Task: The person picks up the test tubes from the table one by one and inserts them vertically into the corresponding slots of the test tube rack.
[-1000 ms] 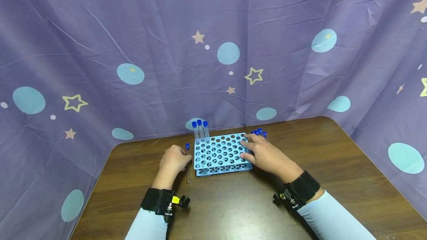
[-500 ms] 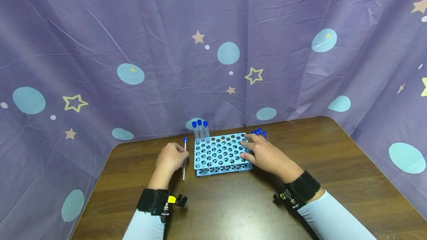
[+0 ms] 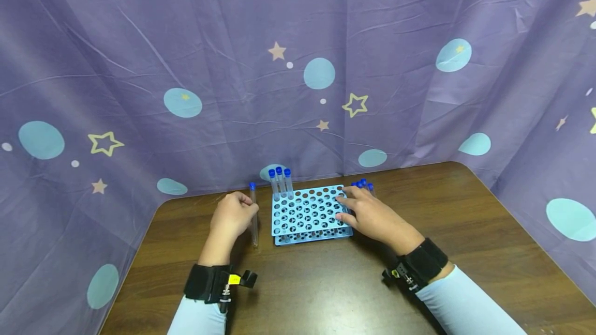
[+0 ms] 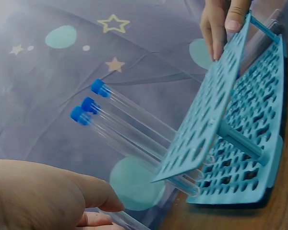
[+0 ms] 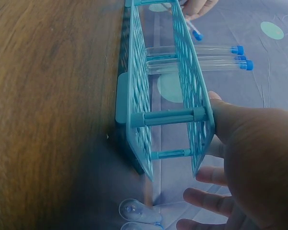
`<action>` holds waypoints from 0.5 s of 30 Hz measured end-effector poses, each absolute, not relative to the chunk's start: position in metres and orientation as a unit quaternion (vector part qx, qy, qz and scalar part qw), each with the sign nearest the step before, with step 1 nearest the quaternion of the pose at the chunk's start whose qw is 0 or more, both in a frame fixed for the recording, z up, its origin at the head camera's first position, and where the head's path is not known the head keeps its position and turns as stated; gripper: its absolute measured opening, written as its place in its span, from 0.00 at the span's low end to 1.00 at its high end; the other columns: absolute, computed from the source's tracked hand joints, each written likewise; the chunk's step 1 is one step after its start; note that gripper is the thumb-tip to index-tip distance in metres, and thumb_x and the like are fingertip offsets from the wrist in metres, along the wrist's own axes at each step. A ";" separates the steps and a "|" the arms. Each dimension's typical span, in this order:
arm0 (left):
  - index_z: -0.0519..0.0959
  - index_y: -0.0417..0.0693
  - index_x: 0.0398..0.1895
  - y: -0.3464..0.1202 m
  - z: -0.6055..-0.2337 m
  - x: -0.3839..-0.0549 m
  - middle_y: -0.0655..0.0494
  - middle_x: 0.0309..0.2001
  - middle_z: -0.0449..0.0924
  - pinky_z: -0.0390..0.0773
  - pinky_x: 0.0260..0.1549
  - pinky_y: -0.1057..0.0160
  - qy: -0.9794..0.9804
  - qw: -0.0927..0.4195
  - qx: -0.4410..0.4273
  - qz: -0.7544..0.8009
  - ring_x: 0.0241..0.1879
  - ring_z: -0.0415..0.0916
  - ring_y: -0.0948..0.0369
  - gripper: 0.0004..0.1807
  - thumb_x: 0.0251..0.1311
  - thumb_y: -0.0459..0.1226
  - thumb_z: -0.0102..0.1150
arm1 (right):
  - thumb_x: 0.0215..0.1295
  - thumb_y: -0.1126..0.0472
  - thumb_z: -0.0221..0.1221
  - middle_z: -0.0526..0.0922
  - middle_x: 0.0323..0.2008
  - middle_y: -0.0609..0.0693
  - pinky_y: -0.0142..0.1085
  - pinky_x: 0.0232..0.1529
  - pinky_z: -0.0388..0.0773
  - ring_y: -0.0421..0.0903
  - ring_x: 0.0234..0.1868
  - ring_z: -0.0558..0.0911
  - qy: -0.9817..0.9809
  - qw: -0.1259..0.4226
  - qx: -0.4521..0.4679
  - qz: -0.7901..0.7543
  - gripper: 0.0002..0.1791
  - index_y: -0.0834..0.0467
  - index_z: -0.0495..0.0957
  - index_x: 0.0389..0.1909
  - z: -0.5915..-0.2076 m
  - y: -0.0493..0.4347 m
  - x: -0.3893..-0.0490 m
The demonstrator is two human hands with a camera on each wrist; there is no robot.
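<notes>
My left hand (image 3: 233, 214) pinches a clear test tube with a blue cap (image 3: 254, 229) between thumb and fingers, left of the light-blue test tube rack (image 3: 307, 229). The tube stands nearly upright, apart from the rack. In the left wrist view only a short piece of this tube (image 4: 127, 220) shows beyond the thumb. Three blue-capped tubes (image 3: 288, 185) stand in the rack's back left corner holes. My right hand (image 3: 372, 216) rests on the rack's right end, fingers spread. In the right wrist view its thumb (image 5: 218, 112) touches the upper plate.
More blue-capped tubes (image 3: 363, 184) are just right of the rack, partly hidden behind my right hand; their rounded ends (image 5: 137, 211) show in the right wrist view. A brown wooden table (image 3: 316, 283) bears everything. Behind it hangs a purple patterned curtain (image 3: 233, 118).
My left hand has moved left and slightly away from me with the test tube, widening the gap to the rack. The right hand and rack stay in place.
</notes>
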State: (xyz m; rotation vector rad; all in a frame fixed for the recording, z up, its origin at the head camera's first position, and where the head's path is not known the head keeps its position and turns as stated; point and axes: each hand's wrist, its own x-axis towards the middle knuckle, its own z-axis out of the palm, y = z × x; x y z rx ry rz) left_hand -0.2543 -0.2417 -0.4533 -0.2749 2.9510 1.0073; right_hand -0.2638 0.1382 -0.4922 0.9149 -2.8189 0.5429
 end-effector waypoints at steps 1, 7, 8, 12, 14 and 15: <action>0.85 0.41 0.55 -0.242 -0.452 -0.254 0.48 0.43 0.95 0.82 0.30 0.59 0.944 0.003 -0.088 0.319 0.28 0.90 0.60 0.17 0.73 0.44 0.63 | 0.83 0.41 0.65 0.75 0.79 0.66 0.66 0.81 0.73 0.68 0.80 0.76 -0.934 0.064 0.303 0.180 0.35 0.61 0.80 0.77 -0.492 0.138 -0.264; 0.86 0.42 0.55 -0.243 -0.445 -0.251 0.49 0.44 0.94 0.81 0.30 0.58 0.948 -0.009 -0.084 0.306 0.32 0.89 0.57 0.18 0.72 0.45 0.63 | 0.83 0.42 0.66 0.76 0.78 0.67 0.67 0.79 0.75 0.68 0.79 0.77 -0.933 0.070 0.307 0.176 0.34 0.61 0.81 0.76 -0.494 0.139 -0.264; 0.86 0.42 0.54 -0.243 -0.444 -0.251 0.49 0.45 0.94 0.81 0.31 0.58 0.949 -0.011 -0.084 0.303 0.33 0.89 0.56 0.18 0.71 0.45 0.63 | 0.83 0.42 0.66 0.76 0.78 0.67 0.67 0.79 0.75 0.68 0.79 0.77 -0.933 0.071 0.307 0.176 0.34 0.61 0.81 0.76 -0.494 0.139 -0.264; 0.87 0.43 0.53 -0.243 -0.439 -0.248 0.48 0.48 0.94 0.82 0.31 0.57 0.952 -0.025 -0.082 0.294 0.40 0.89 0.52 0.17 0.72 0.46 0.63 | 0.83 0.41 0.65 0.76 0.79 0.66 0.66 0.80 0.75 0.67 0.79 0.77 -0.933 0.068 0.305 0.176 0.34 0.60 0.81 0.77 -0.495 0.139 -0.265; 0.87 0.44 0.53 -0.242 -0.435 -0.246 0.47 0.48 0.94 0.82 0.32 0.57 0.952 -0.034 -0.081 0.294 0.41 0.90 0.51 0.16 0.72 0.45 0.64 | 0.83 0.40 0.65 0.75 0.79 0.66 0.66 0.80 0.74 0.67 0.80 0.76 -0.934 0.064 0.304 0.178 0.34 0.60 0.80 0.77 -0.495 0.139 -0.265; 0.87 0.44 0.53 -0.242 -0.433 -0.245 0.47 0.48 0.94 0.82 0.32 0.57 0.951 -0.040 -0.080 0.295 0.41 0.90 0.51 0.16 0.73 0.45 0.64 | 0.83 0.40 0.65 0.75 0.79 0.66 0.66 0.80 0.74 0.67 0.80 0.76 -0.934 0.063 0.304 0.178 0.34 0.60 0.80 0.77 -0.495 0.139 -0.265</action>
